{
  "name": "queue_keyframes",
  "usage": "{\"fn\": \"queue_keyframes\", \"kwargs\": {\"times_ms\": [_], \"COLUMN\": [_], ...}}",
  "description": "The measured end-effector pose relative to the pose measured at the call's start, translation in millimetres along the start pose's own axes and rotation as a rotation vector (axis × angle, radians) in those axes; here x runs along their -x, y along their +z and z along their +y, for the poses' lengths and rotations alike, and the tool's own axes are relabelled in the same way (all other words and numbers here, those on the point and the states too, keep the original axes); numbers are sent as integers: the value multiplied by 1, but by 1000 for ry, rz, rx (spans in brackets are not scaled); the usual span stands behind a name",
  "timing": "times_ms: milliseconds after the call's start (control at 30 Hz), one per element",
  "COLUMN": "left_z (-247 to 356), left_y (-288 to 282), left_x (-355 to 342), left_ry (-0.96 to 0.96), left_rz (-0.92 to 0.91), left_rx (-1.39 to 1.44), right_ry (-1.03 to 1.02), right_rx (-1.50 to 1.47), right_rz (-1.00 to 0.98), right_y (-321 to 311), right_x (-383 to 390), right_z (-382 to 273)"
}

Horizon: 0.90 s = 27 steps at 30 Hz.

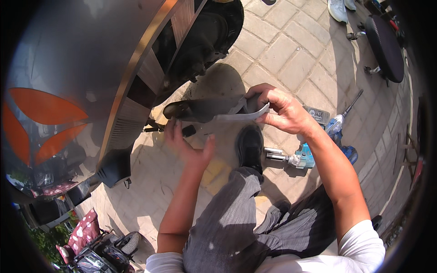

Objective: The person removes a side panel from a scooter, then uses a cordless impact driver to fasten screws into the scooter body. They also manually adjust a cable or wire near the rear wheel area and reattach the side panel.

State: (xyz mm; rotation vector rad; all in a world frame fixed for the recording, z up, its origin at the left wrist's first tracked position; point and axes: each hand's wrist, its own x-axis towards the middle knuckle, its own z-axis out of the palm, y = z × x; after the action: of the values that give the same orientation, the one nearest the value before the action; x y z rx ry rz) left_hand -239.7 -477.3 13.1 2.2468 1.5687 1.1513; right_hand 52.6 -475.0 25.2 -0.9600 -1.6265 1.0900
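My right hand (282,113) grips a curved plastic part (205,109), dark with a pale grey edge, by its right end, fingers over it and thumb beneath. My left hand (186,143) is open, fingers spread just below the part's dark left end; whether a fingertip touches it is unclear. Behind the part stands a grey vehicle body (63,59) with orange leaf shapes and a black underside (205,36). A teal impact tool (298,157) and a blue drill (337,125) lie on the paving to the right, partly behind my right forearm.
My black shoe (250,145) and bent legs are below my hands on the paving (291,54). A black wheeled seat (382,45) and pale shoes (337,11) are at upper right. A parked two-wheeler (104,248) with a spotted pink cover is at lower left.
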Motion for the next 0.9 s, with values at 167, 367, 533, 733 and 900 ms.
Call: {"fn": "queue_keyframes", "kwargs": {"times_ms": [167, 367, 533, 733, 900], "left_z": [-44, -91, -103, -101, -86], "left_y": [-15, 8, -10, -17, -24], "left_x": [4, -12, -13, -25, -31], "left_ry": [-1384, -1002, -884, -825, -915], "left_rz": [157, 225, 263, 223, 408], "left_rx": [1624, 1860, 1885, 1911, 1848], "right_ry": [-19, 196, 389, 353, 446], "right_rx": [-11, -452, -757, -811, -851], "right_rz": [-160, -204, -83, 54, 91], "right_y": [-19, -8, 15, 33, 45], "right_x": [-19, -33, -60, -93, -101], "right_z": [-6, 12, 43, 70, 67]}}
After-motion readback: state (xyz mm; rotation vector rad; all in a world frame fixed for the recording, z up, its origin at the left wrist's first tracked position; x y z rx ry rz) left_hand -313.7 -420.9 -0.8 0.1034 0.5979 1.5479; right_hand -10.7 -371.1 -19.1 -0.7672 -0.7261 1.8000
